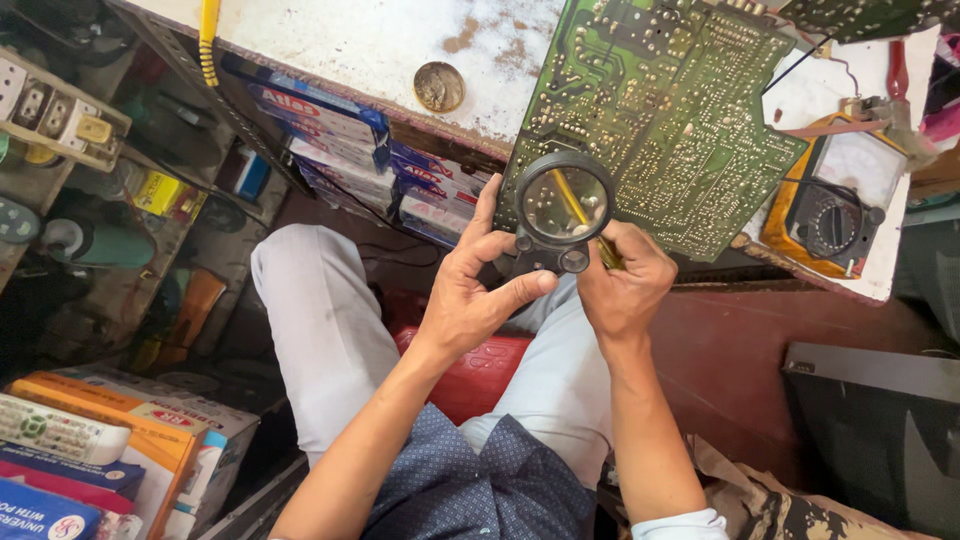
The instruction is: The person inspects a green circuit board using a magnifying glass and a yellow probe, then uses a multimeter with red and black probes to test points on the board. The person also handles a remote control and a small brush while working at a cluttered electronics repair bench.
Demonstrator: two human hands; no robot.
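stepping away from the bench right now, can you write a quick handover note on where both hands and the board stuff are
Left hand: grips the black magnifying glass by its frame, held over the lower edge of the green circuit board.
Right hand: holds a thin yellow tool, its tip seen through the lens, pointing at the solder side.
The board lies solder side up on the white worktable; a yellow analogue meter sits to its right.
Done: nothing visibly reworked.
Left: cannot tell which spot is under inspection.

circuit board [660, 120]: 1 | magnifying glass [563, 205]: 1 | multimeter [830, 205]: 1 | round tin lid [439, 86]: 1 | remote control [55, 430]: 1
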